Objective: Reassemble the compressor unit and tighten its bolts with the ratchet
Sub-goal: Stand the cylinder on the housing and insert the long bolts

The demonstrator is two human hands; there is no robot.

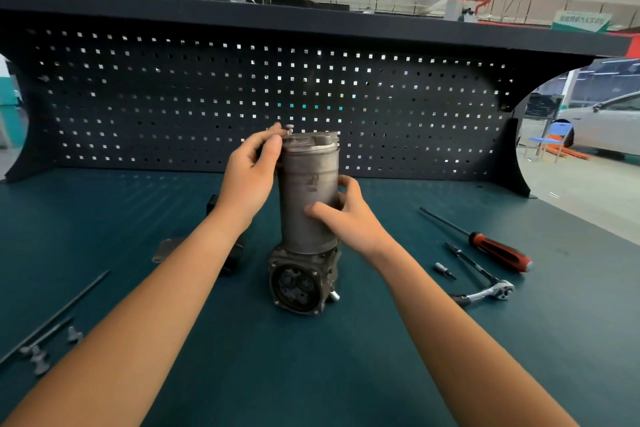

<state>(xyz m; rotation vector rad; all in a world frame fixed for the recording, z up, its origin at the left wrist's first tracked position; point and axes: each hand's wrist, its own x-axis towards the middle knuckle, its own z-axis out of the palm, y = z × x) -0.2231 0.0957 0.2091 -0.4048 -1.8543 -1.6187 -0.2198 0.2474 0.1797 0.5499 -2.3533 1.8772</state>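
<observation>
Our right hand (349, 218) curled round the upright compressor (308, 191), our left hand (249, 177) pinching its top rim, ratchet (491, 292) right on the counter (311, 374), bolts (38, 360) near left.

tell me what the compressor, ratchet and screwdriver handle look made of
Compressor: cast metal, probably aluminium; dull grey, matte, grimy skin. Ratchet: steel, likely chromed; bright mirror glints on its head. Screwdriver handle: plastic or rubber, hard to tell; red and black, slight sheen.
</observation>
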